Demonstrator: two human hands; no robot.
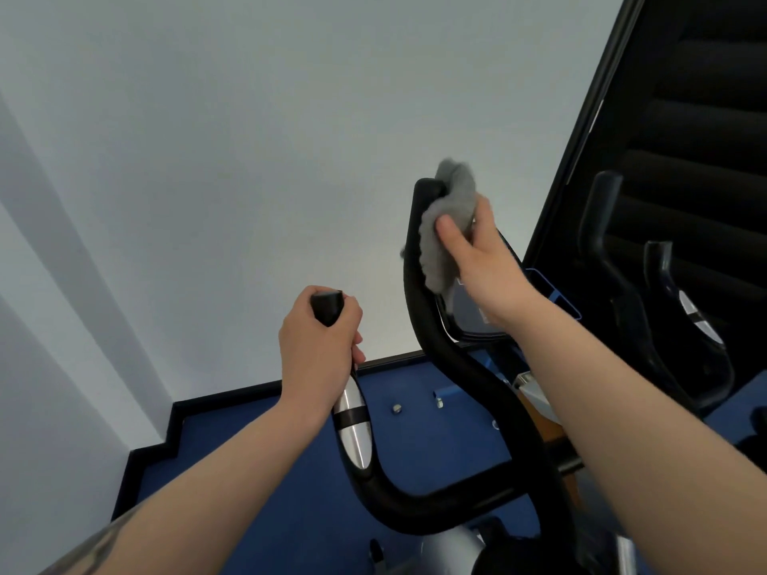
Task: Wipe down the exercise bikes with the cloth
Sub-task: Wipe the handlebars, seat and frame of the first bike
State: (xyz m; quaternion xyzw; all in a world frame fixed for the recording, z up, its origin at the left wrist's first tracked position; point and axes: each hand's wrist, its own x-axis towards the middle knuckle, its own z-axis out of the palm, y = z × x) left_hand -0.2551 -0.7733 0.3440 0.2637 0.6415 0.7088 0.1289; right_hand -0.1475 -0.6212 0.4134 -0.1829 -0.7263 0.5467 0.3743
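Note:
The exercise bike's black handlebar (469,375) curves up in front of me, with a silver sensor grip (352,433) on its left arm. My left hand (319,346) grips the top of that left arm, just below its black end cap. A grey cloth (450,226) is wrapped over the upper right arm of the handlebar. My right hand (481,259) holds the cloth against the bar, thumb on top. The bike's console (469,313) sits partly hidden behind my right wrist.
A second exercise bike's black handlebar (614,251) stands to the right, in front of a dark shuttered window (685,118). A pale wall (207,159) fills the left and centre. Blue carpet (415,441) with a black skirting edge lies below.

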